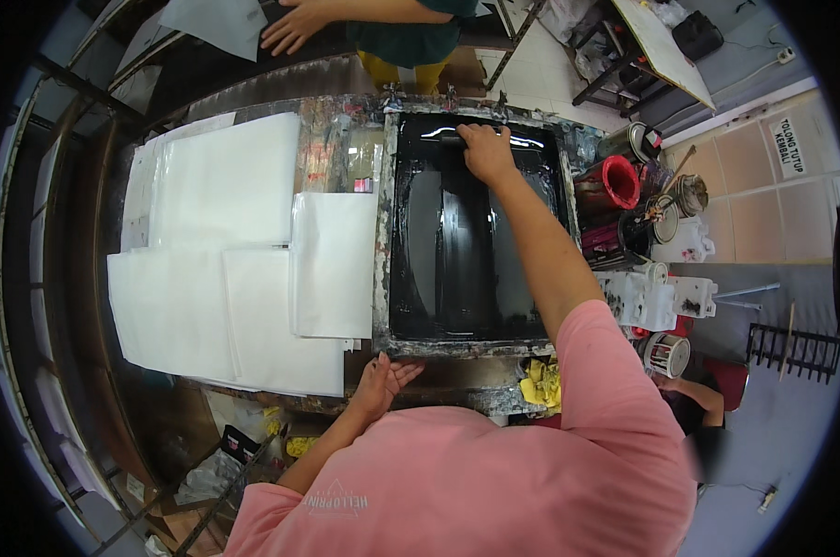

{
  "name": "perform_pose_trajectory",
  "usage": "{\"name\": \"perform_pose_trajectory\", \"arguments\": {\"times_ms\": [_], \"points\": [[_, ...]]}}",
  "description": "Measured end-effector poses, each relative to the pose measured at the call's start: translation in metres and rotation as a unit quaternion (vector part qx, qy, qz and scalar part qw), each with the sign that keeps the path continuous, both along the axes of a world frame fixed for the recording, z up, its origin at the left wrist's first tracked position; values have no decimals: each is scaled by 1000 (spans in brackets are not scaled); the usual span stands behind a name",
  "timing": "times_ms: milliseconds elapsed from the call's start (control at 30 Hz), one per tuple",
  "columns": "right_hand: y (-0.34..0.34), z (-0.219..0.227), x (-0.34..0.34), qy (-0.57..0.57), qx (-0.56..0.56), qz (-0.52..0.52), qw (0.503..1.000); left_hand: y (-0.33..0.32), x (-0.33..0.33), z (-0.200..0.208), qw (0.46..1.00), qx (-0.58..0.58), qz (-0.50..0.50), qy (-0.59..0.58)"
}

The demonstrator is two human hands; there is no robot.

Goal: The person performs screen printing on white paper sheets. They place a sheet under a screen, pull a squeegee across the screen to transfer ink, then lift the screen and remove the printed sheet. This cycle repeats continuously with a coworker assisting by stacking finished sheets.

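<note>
A screen-printing frame point(381, 265) lies in front of me, its mesh covered with glossy black ink point(466, 251). At its far end my right hand point(488, 153) is closed over a dark, ink-coated squeegee point(450, 140), much of it blending into the ink. My left hand point(383, 385) is at the frame's near left corner, palm turned up and fingers stretched out. Its thumb is at the frame's edge; whether it touches is unclear. White sheets point(332, 265) lie stacked just left of the frame.
More white sheets point(225, 186) cover the table's left side. Ink tubs, a red-rimmed can point(620, 182) among them, and white containers point(643, 297) crowd the right. A yellow cloth point(541, 382) lies near the front edge. Across the table, another person's hand point(295, 26) is beside a sheet point(218, 26).
</note>
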State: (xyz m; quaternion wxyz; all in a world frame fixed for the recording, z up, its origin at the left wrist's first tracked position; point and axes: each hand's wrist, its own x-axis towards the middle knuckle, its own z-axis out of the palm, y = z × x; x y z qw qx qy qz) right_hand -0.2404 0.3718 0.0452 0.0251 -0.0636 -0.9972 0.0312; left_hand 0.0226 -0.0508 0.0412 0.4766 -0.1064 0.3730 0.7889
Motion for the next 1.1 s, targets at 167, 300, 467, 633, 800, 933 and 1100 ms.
{"name": "perform_pose_trajectory", "arguments": {"times_ms": [167,300,467,633,800,933,1100], "points": [[-25,18,54,-45,-32,10,998,3,5,4,999,2,44,26],[-68,37,141,-45,-26,29,998,10,3,14,998,-16,48,45],[-131,72,278,-42,-63,50,996,16,5,23,996,-40,46,58],[-159,73,320,-105,-79,22,991,22,8,9,993,-78,74,-38],[-165,48,325,-31,-57,18,998,24,2,-13,994,-40,54,-81],[-166,24,323,-33,-67,19,997,25,-2,-21,982,-98,81,-143],[-134,-7,240,26,-16,2,1000,21,-8,-22,990,-66,23,-122]]}}
